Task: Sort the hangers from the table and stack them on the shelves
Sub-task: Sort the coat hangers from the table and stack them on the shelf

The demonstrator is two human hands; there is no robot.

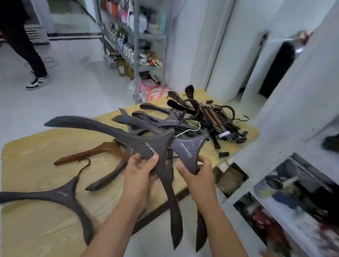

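Observation:
My left hand (139, 171) grips the neck of a wide dark hanger (124, 133) with white lettering, held above the wooden table (41, 169). My right hand (196, 175) grips a second dark hanger (189, 147) of the same kind, partly behind the first. On the table lie another dark hanger (59, 196) at the front left, a brown wooden hanger (86, 154), more dark hangers (155, 115) and a tangled heap of clip hangers (215, 117) at the far end. White shelves (295, 149) stand to my right.
The white shelves' compartments hold shoes and clutter (292, 189). A metal rack (137, 35) full of bottles stands behind the table. Another person's legs (29, 54) are on the tiled floor at the far left. A cardboard box (231, 178) sits beside the table.

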